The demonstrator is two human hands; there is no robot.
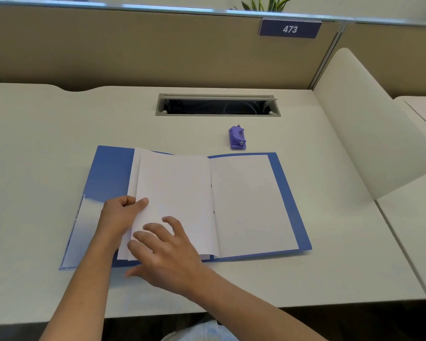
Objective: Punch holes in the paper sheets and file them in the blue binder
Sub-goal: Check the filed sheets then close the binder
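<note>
The blue binder (108, 173) lies open on the desk in front of me. White paper sheets fill both halves: a left stack (175, 188) and a right stack (251, 200). My left hand (119, 215) pinches the left edge of the left stack between thumb and curled fingers, lifting that edge slightly. My right hand (167, 249) lies on the lower part of the same stack with its fingers spread and nearly straight. A small purple hole punch (237, 138) stands on the desk beyond the binder's right half, apart from both hands.
A grey cable slot (218, 105) is set into the white desk (35, 134) behind the punch. A beige partition (133, 50) with a "473" sign closes the back. A white curved divider (369, 124) rises on the right side.
</note>
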